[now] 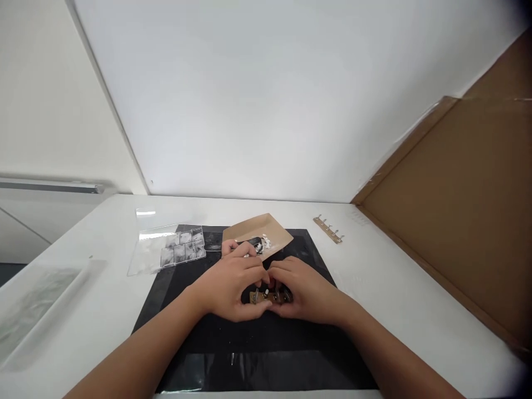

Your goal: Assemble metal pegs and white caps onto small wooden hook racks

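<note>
Over the black mat, my left hand point(236, 280) and my right hand point(305, 288) meet with bent fingers on a small brown strip point(270, 297) bearing metal clips. Both thumbs press along its near edge. A tiny white piece point(266, 291) shows on the strip between the fingertips. Fingers hide much of the strip's far side. Just beyond my left hand lies a brown paper sheet point(270, 224), with white bits point(266, 243) scattered on it. Beside the bits is a dark object point(254, 242), partly covered by my left fingers; its kind is unclear.
A clear compartment box point(183, 254) with whitish contents lies at the left edge of the black mat point(266, 338). Another brown strip with metal clips point(328, 229) rests on the white table to the right. Cardboard point(457, 194) stands along the right side; a plastic bag point(41, 310) lies left.
</note>
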Available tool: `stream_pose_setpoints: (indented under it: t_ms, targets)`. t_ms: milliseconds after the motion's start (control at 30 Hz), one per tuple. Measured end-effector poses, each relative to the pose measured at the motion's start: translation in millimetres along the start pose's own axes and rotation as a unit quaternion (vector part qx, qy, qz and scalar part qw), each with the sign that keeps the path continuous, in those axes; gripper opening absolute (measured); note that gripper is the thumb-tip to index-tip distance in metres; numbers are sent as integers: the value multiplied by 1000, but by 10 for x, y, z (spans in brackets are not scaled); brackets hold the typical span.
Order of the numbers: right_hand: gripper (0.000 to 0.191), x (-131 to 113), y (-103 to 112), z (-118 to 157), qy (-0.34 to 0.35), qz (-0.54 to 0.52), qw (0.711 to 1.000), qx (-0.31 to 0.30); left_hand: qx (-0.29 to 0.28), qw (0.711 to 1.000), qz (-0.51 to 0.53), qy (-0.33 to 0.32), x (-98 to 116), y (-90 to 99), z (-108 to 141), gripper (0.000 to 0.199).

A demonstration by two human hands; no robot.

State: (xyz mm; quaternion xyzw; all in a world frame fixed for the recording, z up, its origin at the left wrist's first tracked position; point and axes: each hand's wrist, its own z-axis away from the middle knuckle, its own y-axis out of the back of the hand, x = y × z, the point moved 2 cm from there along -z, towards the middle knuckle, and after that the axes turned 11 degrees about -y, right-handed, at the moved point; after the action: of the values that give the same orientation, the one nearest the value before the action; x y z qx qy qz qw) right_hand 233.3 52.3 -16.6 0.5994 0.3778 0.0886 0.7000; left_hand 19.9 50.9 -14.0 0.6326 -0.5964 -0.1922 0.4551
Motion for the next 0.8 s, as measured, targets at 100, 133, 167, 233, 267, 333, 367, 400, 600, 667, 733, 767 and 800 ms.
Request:
stream_pose_setpoints:
  t_ms: [100, 133, 167, 233, 267, 333, 367, 400, 600, 667, 733, 767, 800]
  targets:
    - [26, -13, 40, 42, -5, 15, 1000, 9, -30, 999, -8, 10, 22, 5, -17, 33]
    - [26, -16, 48, 53, -5, 17, 1000, 7, -43, 999, -14, 13, 19, -3, -18, 33]
    - [25, -16, 53, 60, -5, 17, 1000, 5, -56, 998, -19, 14, 11, -15, -17, 31]
    - [22, -6, 60, 66, -8, 18, 1000, 4, -75, 997, -29, 15, -10, -46, -13, 29]
    - [21, 3, 61, 67, -9, 18, 1000, 5, -81, 996, -33, 15, -20, -61, -11, 28]
    - [21, 20, 57, 66, -7, 20, 1000, 8, -91, 995, -45, 16, -32, -86, -7, 24]
    - [21, 28, 53, 66, -6, 19, 1000, 10, -96, 994, -52, 19, -33, -94, -5, 22]
    - [22, 34, 46, 65, -5, 16, 1000, 14, -101, 993, -60, 25, -33, -100, -3, 20]
    - [17, 26, -46, 68, -6, -10, 998, 60, -126, 987, -83, 53, -18, -110, 8, 20]
    - [13, 6, -80, 70, -11, -14, 997, 69, -129, 986, -83, 62, -19, -110, 5, 21]
    - [9, -18, -101, 73, -19, -15, 997, 74, -132, 986, -79, 71, -19, -109, -1, 22]
    - [9, -31, -106, 75, -21, -14, 997, 75, -133, 985, -77, 75, -19, -108, -6, 23]
    - [8, -44, -109, 77, -20, -14, 997, 75, -135, 985, -74, 78, -17, -107, -11, 23]
